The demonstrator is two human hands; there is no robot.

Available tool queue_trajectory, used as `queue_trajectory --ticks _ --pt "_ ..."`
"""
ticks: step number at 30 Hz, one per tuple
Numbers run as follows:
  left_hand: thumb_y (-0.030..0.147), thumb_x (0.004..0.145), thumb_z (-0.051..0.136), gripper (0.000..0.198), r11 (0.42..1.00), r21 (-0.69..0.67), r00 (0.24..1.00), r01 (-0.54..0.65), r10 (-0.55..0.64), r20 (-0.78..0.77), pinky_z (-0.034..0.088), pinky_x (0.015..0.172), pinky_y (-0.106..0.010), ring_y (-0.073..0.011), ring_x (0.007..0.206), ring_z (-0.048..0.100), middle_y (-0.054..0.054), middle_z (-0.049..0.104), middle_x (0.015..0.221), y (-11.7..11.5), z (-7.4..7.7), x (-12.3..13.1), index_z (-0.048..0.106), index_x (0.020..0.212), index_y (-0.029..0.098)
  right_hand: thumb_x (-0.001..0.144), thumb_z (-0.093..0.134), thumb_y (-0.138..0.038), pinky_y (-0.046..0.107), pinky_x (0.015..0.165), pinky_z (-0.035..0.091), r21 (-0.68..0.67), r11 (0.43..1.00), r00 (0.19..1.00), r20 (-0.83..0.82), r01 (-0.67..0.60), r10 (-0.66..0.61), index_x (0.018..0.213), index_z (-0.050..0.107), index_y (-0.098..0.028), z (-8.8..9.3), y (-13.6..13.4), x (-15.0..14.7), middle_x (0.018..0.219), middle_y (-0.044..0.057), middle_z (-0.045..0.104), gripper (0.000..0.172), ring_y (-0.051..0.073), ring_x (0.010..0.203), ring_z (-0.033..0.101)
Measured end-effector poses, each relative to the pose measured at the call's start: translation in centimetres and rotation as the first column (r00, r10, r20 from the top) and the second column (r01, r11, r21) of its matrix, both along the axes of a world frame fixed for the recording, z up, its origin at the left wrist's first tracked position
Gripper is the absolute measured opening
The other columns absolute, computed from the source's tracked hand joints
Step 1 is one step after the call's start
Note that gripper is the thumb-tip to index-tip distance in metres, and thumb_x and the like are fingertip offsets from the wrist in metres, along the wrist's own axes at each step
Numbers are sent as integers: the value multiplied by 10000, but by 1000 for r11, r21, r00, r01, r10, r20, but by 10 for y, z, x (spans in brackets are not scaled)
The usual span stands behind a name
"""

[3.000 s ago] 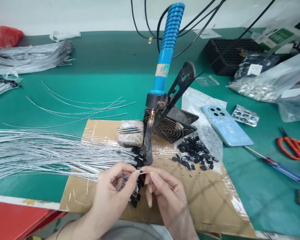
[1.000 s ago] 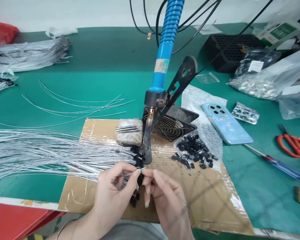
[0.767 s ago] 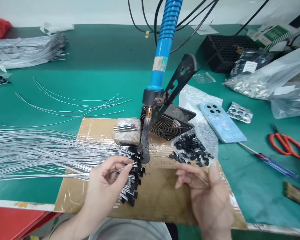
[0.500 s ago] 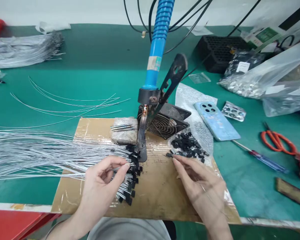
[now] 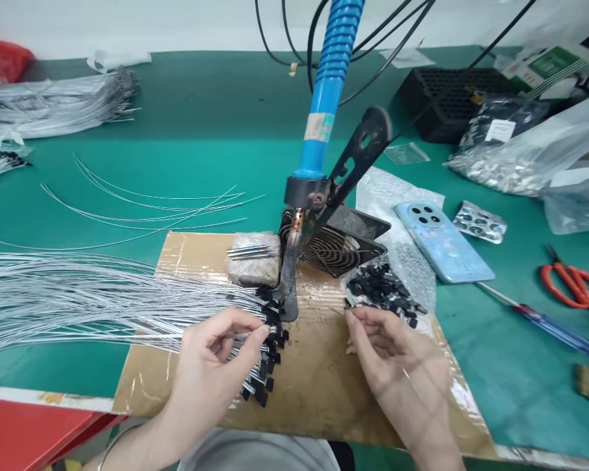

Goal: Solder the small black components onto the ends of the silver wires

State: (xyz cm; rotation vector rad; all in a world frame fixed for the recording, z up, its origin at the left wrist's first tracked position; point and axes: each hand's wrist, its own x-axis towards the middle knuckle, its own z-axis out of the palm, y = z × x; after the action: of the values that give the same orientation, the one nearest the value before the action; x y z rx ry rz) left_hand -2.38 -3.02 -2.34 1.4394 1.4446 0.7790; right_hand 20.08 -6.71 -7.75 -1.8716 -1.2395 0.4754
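My left hand (image 5: 226, 356) is over the ends of a bundle of thin grey cables (image 5: 103, 297). Its thumb and forefinger are pinched at a cable end, which they mostly cover. Black plastic caps (image 5: 261, 396) sit on many of the cable ends. My right hand (image 5: 397, 373) pinches a small black plastic piece (image 5: 349, 302), beside a heap of similar black pieces (image 5: 383, 288) on a clear bag. Between the hands, a dark flat metal nozzle (image 5: 288, 288) points down from a blue hot-air tool (image 5: 319, 124).
Cardboard (image 5: 319, 392) lies under the work. A round fan (image 5: 331, 245) and a wrapped block (image 5: 252, 261) with metal rods stand behind. To the right are a blue phone (image 5: 442, 242), a screwdriver (image 5: 554, 324) and orange-handled cutters (image 5: 574, 284). Loose wires (image 5: 152, 209) lie at left.
The view has shifted, so the scene sits further right. My right hand has drawn closer to the black heap relative to the bench, its piece now less visible. My left hand stays at the cable ends.
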Motion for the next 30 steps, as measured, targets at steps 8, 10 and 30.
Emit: queue_trajectory --ticks 8,10,30 --pt "252 849 627 144 1000 1 1000 14 -14 -9 245 446 -232 -99 487 316 22 568 592 4 10 7 688 740 181 792 802 -315 169 497 586 18 1000 770 -638 9 5 836 755 -220 29 1 -38 553 -17 704 115 109 474 663" --pt "266 844 622 157 1000 -25 1000 13 -14 -13 245 443 -230 -101 486 327 25 543 576 5 12 8 674 724 181 810 789 -333 176 495 585 -19 999 725 -688 -35 13 815 752 -216 33 2 -48 528 -18 693 122 109 462 655" --pt "267 845 645 158 998 -52 999 25 -27 -31 475 571 -225 -158 637 636 -31 715 690 11 14 9 716 742 169 767 837 -342 157 432 565 -28 999 497 -868 -22 -13 785 784 -200 27 11 -72 570 -8 726 153 87 380 635"
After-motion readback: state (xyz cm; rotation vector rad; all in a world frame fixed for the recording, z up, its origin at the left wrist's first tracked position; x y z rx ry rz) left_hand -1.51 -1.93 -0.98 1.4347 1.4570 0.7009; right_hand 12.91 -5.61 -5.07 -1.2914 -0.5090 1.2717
